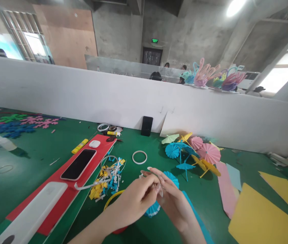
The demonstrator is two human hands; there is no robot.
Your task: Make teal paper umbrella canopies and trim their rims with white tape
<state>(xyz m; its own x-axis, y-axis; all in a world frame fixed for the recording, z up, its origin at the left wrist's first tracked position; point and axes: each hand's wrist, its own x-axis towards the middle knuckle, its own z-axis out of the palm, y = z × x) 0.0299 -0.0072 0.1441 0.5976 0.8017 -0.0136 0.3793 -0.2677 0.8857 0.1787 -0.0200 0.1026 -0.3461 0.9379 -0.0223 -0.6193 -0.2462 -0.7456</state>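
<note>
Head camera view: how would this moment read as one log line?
left hand: touching right hand | held item: cannot tell | near: blue pleated paper | beyond: paper umbrellas

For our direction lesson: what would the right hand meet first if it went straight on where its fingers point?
Likely the white ring on the table, beyond the fingertips of the right hand; depth is unclear, so the hand might pass above.

Left forearm [104,223] and right forearm [192,233] rise from below and converge; the left hand [140,194], back upward, curls its fingers inward against the right hand [171,195], whose bent fingers overlap them; nails (long and pale) show, the innermost fingertips partly hidden
</note>
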